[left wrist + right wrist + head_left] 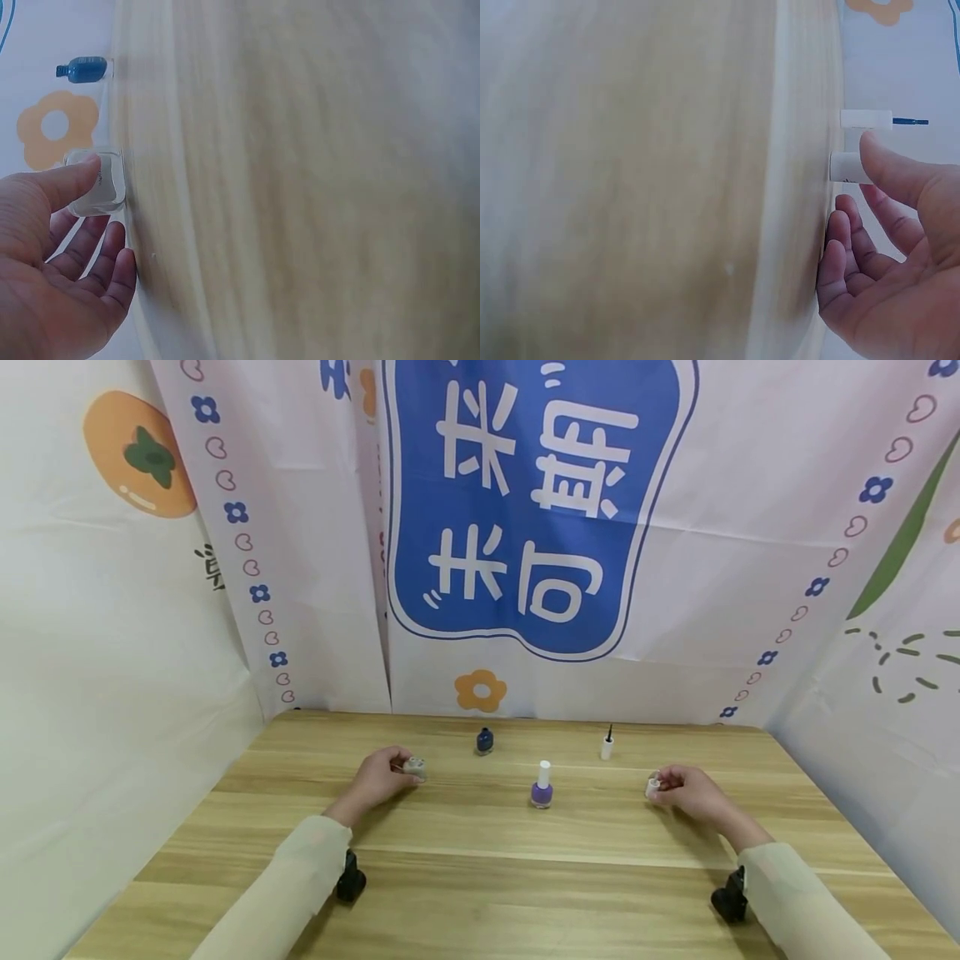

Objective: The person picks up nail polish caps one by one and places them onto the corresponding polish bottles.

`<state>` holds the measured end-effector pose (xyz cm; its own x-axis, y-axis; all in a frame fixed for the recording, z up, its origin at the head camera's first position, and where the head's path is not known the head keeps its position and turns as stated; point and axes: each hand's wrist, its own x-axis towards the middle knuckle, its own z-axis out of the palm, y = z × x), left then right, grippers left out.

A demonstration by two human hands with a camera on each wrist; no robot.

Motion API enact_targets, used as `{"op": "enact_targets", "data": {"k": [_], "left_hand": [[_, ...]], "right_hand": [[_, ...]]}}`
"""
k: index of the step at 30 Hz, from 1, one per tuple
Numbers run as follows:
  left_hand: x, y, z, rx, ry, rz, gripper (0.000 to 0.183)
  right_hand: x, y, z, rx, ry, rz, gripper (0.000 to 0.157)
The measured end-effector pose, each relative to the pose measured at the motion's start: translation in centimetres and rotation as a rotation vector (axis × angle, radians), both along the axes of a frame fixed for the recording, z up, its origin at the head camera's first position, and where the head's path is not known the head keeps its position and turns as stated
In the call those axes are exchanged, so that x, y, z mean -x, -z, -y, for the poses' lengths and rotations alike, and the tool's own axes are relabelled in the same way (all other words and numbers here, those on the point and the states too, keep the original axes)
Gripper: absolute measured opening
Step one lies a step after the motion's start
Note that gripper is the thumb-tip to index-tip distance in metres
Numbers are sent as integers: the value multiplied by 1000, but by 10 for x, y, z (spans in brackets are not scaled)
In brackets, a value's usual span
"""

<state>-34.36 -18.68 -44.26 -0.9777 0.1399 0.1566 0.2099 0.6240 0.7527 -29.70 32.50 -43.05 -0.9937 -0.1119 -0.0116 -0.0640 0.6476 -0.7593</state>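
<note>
My left hand (381,775) pinches a small clear, greyish-white nail polish bottle (415,767) at the table's left. In the left wrist view, the thumb lies across the label of that glass bottle (112,187), and the lower fingers curl loosely. Over on the right, my right hand (693,793) pinches a white nail polish cap (652,789) between thumb and fingers. The right wrist view shows this cap (845,167) standing at the tabletop, its upper end hidden behind the thumb. Between the hands stands a closed purple nail polish bottle (541,795) with a white cap.
An uncapped dark blue nail polish bottle (485,742) stands toward the back of the wooden table (480,902). Farther right, a white cap (606,749) stands with its dark brush pointing up. A printed cloth (330,635) hangs behind the table's back edge.
</note>
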Motion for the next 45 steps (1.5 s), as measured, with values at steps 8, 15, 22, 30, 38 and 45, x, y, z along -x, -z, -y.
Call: {"op": "enact_targets", "data": {"k": [8, 15, 22, 30, 38, 45], "left_hand": [[0, -1, -1, 7, -4, 6, 24], [0, -2, -1, 15, -12, 8, 21], [-4, -9, -4, -6, -20, 24, 18], [-5, -20, -7, -64, 2, 31, 20], [-9, -30, -13, -81, 15, 28, 25], [-14, -36, -17, -165, 35, 59, 27]], "right_hand": [[2, 1, 0, -23, 17, -4, 26], [0, -2, 2, -23, 25, -6, 23], [0, -3, -1, -18, 13, -21, 20], [-5, -16, 1, 0, 2, -35, 26], [-10, -33, 8, 115, -76, 1, 27], [-17, -42, 15, 201, -119, 29, 33]]}}
